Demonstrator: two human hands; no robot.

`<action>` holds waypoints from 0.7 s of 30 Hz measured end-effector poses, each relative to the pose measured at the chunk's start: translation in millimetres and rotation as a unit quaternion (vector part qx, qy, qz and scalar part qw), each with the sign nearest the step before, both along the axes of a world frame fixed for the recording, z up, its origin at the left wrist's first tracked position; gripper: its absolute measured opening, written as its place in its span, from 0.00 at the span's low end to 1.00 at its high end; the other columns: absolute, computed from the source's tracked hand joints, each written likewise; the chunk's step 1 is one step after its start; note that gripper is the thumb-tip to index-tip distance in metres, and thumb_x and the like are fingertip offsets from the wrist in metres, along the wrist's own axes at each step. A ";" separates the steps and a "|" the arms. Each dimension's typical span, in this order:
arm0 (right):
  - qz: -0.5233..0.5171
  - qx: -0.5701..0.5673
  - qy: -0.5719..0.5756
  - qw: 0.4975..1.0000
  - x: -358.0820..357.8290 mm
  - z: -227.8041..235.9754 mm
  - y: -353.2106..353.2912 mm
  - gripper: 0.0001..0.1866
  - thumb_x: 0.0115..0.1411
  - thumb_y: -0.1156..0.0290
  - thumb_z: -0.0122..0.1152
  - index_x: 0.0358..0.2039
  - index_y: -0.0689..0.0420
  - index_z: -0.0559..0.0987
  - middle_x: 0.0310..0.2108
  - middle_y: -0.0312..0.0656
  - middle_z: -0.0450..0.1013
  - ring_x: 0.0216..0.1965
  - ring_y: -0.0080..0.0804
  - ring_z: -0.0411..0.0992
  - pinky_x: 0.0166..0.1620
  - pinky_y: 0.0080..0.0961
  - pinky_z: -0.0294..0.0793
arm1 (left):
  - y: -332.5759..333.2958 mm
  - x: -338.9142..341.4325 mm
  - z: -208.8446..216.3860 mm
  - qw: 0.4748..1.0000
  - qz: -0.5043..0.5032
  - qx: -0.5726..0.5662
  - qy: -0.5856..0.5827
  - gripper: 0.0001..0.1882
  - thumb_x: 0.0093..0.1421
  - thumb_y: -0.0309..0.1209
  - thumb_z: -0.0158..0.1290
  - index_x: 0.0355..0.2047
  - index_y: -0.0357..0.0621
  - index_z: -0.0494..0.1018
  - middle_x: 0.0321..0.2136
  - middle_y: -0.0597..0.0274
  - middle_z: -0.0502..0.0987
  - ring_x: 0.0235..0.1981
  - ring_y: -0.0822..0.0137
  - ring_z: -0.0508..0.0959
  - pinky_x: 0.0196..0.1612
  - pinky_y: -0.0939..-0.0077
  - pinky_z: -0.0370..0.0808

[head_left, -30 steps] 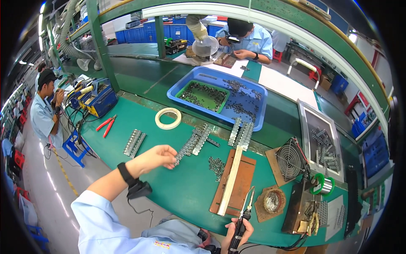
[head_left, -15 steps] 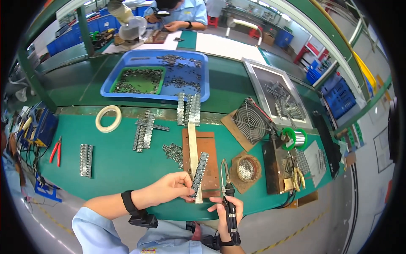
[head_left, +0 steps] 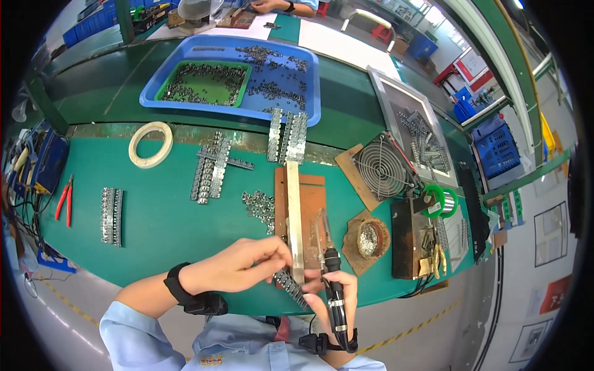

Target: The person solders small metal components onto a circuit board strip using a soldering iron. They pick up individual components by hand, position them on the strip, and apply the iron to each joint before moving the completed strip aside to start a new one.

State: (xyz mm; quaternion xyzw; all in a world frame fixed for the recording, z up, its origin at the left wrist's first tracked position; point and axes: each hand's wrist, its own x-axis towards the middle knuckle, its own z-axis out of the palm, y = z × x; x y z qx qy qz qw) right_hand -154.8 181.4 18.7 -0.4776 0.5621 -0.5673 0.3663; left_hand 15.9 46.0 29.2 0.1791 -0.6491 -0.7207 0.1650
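My left hand (head_left: 250,266) is closed by the near end of a wooden bar (head_left: 294,216), with a strip of small metal parts (head_left: 291,290) at its fingertips. The strip slants down to the right, toward my right hand (head_left: 343,289). That hand grips a black-handled soldering iron (head_left: 335,294), its tip pointing away from me over a brown board (head_left: 313,213). The fingers of my right hand nearest the strip are blurred, so I cannot tell whether they touch it. Loose small metal parts (head_left: 258,207) lie left of the board.
More strips (head_left: 211,168) lie behind and left (head_left: 112,216). A tape roll (head_left: 150,144), red pliers (head_left: 64,201) and a blue tray (head_left: 312,99) stand farther out. Right are a fan (head_left: 380,166), a solder pot (head_left: 369,240) and a solder spool (head_left: 440,201). A person's hand (head_left: 266,5) shows across the bench.
The strip has swung from standing upright along the bar to slanting down toward my right hand. My right hand's fingers have come closer to it. The view has shifted too.
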 end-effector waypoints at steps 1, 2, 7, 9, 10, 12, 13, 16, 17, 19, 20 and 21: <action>0.002 0.004 0.000 1.000 2.0 -1.3 0.7 0.22 0.47 0.81 0.63 0.40 0.58 0.62 0.37 0.51 0.72 0.32 0.27 0.73 0.36 0.21 0.72 | 1.1 -1.2 -2.1 1.000 0.002 0.004 0.000 0.06 0.61 0.26 0.41 0.35 0.36 0.66 0.30 0.64 0.71 0.27 0.76 0.71 0.30 0.81 0.71; 0.003 0.012 0.007 1.000 3.8 -2.3 1.1 0.23 0.47 0.81 0.62 0.41 0.58 0.62 0.37 0.50 0.72 0.31 0.27 0.72 0.35 0.21 0.71 | 2.3 -2.6 -3.6 1.000 0.019 0.019 0.007 0.07 0.61 0.27 0.41 0.35 0.36 0.66 0.31 0.64 0.71 0.28 0.77 0.71 0.30 0.81 0.71; -0.013 -0.003 0.062 0.998 6.5 -8.0 -0.9 0.23 0.46 0.83 0.62 0.40 0.58 0.62 0.35 0.48 0.72 0.29 0.24 0.70 0.34 0.20 0.71 | -0.3 -5.1 -8.9 0.997 0.050 0.041 0.033 0.08 0.62 0.28 0.40 0.35 0.37 0.67 0.32 0.64 0.70 0.32 0.77 0.70 0.33 0.83 0.68; -0.018 -0.017 0.082 0.996 6.0 -8.3 -1.6 0.22 0.47 0.84 0.62 0.40 0.58 0.63 0.34 0.47 0.73 0.28 0.23 0.71 0.33 0.19 0.71 | -0.8 -4.5 -9.4 0.997 0.052 0.039 0.039 0.08 0.62 0.29 0.40 0.35 0.37 0.67 0.32 0.64 0.70 0.33 0.77 0.69 0.34 0.83 0.68; -0.007 -0.014 0.094 0.995 5.1 -7.0 -1.8 0.22 0.47 0.84 0.61 0.40 0.58 0.62 0.34 0.47 0.72 0.28 0.23 0.70 0.32 0.19 0.71 | -1.1 -4.2 -9.3 0.997 0.052 0.039 0.044 0.09 0.62 0.29 0.39 0.35 0.37 0.67 0.32 0.64 0.70 0.33 0.77 0.69 0.35 0.83 0.67; 0.015 -0.008 0.119 0.993 3.9 -5.2 -2.1 0.23 0.47 0.85 0.60 0.41 0.57 0.61 0.34 0.46 0.70 0.27 0.22 0.68 0.31 0.17 0.69 | -1.6 -4.0 -8.7 0.996 0.052 0.038 0.056 0.09 0.62 0.29 0.39 0.36 0.36 0.67 0.32 0.64 0.70 0.33 0.76 0.69 0.37 0.84 0.66; 0.014 -0.009 0.118 0.993 3.7 -6.0 -1.4 0.23 0.47 0.85 0.60 0.41 0.57 0.61 0.34 0.46 0.70 0.27 0.22 0.68 0.31 0.17 0.69 | -2.1 -4.5 -8.6 0.996 0.052 0.038 0.055 0.09 0.62 0.29 0.39 0.36 0.36 0.67 0.32 0.64 0.70 0.33 0.76 0.69 0.37 0.84 0.66; -0.014 -0.002 0.091 0.996 4.6 -10.1 2.4 0.23 0.47 0.84 0.61 0.41 0.57 0.61 0.32 0.44 0.70 0.27 0.22 0.68 0.31 0.16 0.69 | -3.6 -6.3 -9.2 0.994 0.071 -0.073 0.045 0.09 0.62 0.29 0.41 0.36 0.36 0.66 0.34 0.62 0.70 0.35 0.75 0.70 0.39 0.82 0.68; -0.015 -0.003 0.091 0.996 5.4 -8.4 1.2 0.23 0.47 0.84 0.61 0.41 0.57 0.61 0.32 0.44 0.70 0.27 0.22 0.68 0.31 0.16 0.69 | -2.2 -7.9 -10.7 0.994 0.070 -0.074 0.045 0.09 0.62 0.29 0.41 0.36 0.36 0.66 0.34 0.62 0.70 0.35 0.75 0.70 0.39 0.82 0.68; -0.043 0.005 0.055 0.998 8.6 -2.3 -2.8 0.24 0.46 0.85 0.61 0.41 0.57 0.61 0.30 0.43 0.69 0.27 0.23 0.68 0.31 0.17 0.69 | 6.8 -11.8 -17.3 0.992 0.116 0.018 0.045 0.08 0.61 0.29 0.43 0.35 0.36 0.66 0.30 0.62 0.70 0.32 0.74 0.72 0.34 0.81 0.70; -0.058 0.008 0.037 0.998 9.1 -0.7 -4.3 0.24 0.46 0.85 0.61 0.41 0.57 0.62 0.30 0.43 0.69 0.27 0.23 0.69 0.31 0.17 0.69 | 10.4 -13.5 -19.1 0.987 0.137 0.063 0.045 0.08 0.61 0.30 0.44 0.34 0.36 0.66 0.27 0.62 0.70 0.30 0.74 0.73 0.32 0.81 0.71; -0.060 0.008 0.037 0.997 9.4 -1.3 -5.8 0.24 0.46 0.85 0.61 0.41 0.57 0.62 0.30 0.43 0.69 0.27 0.23 0.69 0.31 0.17 0.69 | 13.4 -14.0 -19.9 0.988 0.136 0.062 0.045 0.08 0.61 0.30 0.44 0.34 0.36 0.66 0.27 0.62 0.70 0.30 0.74 0.73 0.32 0.81 0.71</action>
